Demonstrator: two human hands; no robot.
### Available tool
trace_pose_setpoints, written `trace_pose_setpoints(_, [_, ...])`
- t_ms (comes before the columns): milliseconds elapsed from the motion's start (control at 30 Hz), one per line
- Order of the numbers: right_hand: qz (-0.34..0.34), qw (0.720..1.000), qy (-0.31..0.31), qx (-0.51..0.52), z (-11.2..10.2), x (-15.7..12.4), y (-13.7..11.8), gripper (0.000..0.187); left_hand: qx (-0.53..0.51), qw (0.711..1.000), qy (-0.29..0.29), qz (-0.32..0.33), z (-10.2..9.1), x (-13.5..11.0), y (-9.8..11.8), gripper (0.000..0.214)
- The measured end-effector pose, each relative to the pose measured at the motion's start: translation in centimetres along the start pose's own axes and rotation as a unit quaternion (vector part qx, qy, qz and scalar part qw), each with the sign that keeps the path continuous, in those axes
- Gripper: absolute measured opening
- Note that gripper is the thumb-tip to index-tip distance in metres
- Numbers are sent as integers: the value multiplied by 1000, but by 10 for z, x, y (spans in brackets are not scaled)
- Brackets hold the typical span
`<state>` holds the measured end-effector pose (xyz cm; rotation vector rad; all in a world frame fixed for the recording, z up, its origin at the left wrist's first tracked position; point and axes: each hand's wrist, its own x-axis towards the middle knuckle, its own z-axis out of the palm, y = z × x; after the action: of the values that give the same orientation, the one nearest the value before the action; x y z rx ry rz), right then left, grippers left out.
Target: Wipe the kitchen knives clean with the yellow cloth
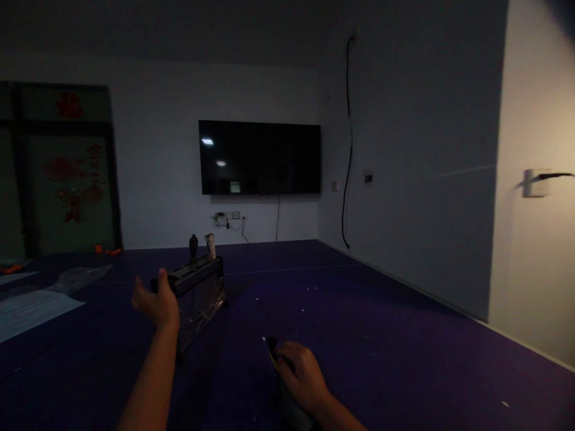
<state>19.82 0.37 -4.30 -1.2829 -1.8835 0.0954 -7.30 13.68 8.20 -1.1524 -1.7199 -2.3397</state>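
Observation:
On the purple-blue table [269,287] stands a dark, narrow box [200,299] with see-through-looking sides, like a knife block. A black handle [193,251] and a pale patterned handle [210,245] stick up from its top. My left hand [158,302] is closed around the near upper end of the box, thumb upward. Low in the middle, my right hand [303,374] pinches a small dark item [272,347] with a yellowish edge. Its kind is too dark to tell. Below that hand lies a greyish shape, mostly hidden.
Paper sheets [40,308] and clear plastic film [81,278] lie at the left. Small orange pieces [108,250] sit by the back edge. White scraps [302,310] dot the tabletop. A black cable [348,149] hangs down the right wall, and a television [260,158] is mounted behind.

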Motion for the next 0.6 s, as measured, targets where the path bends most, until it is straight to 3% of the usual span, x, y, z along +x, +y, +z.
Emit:
trace_pose_setpoints(100, [2, 1000, 1, 3, 1, 0, 0, 17, 13, 999, -37, -2, 4, -6, -8, 87])
trace_pose_setpoints(233, [0, 1000, -5, 7, 2, 1, 0, 18, 38, 996, -64, 55, 6, -8, -20, 94])
trace_pose_setpoints(600, [5, 999, -32, -27, 1, 3, -4, 18, -14, 1000, -17, 22, 18, -3, -38, 91])
